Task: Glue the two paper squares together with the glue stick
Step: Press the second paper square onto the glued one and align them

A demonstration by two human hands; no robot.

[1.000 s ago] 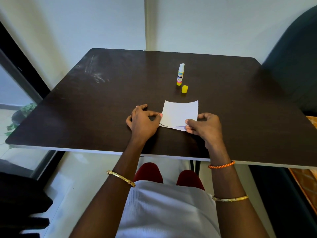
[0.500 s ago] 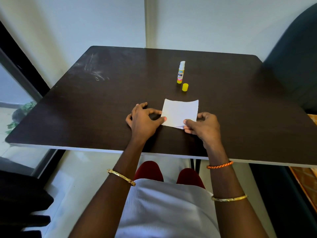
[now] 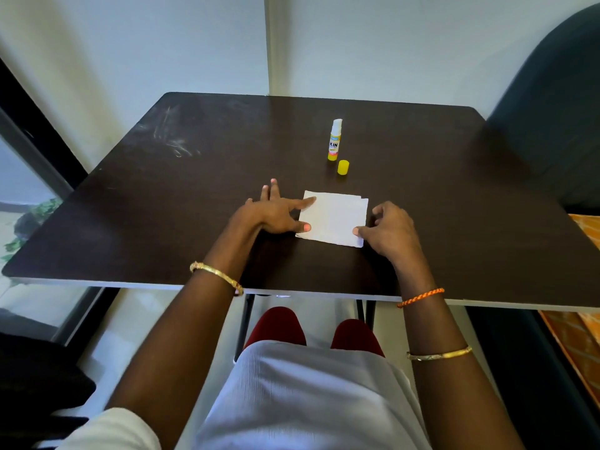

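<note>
Two white paper squares point(image 3: 334, 217) lie stacked flat on the dark table point(image 3: 162, 203), the lower one peeking out at the edges. My left hand point(image 3: 272, 212) has its fingers spread straight, index finger and thumb pressing the stack's left edge. My right hand point(image 3: 388, 230) sits at the stack's right side with curled fingers, its thumb pressing the near right corner. Farther back stands the uncapped glue stick point(image 3: 334, 141), yellow and white, with its yellow cap point(image 3: 343, 167) upright beside it.
A dark upholstered chair point(image 3: 552, 102) stands at the table's right. White walls close off the far side. A window with a black frame point(image 3: 35, 138) is on the left. My knees show below the table's near edge.
My left hand has opened from a loose curl to spread fingers laid on the paper's left edge. The top sheet now lies flat instead of bowed. My right hand stays at the near right corner.
</note>
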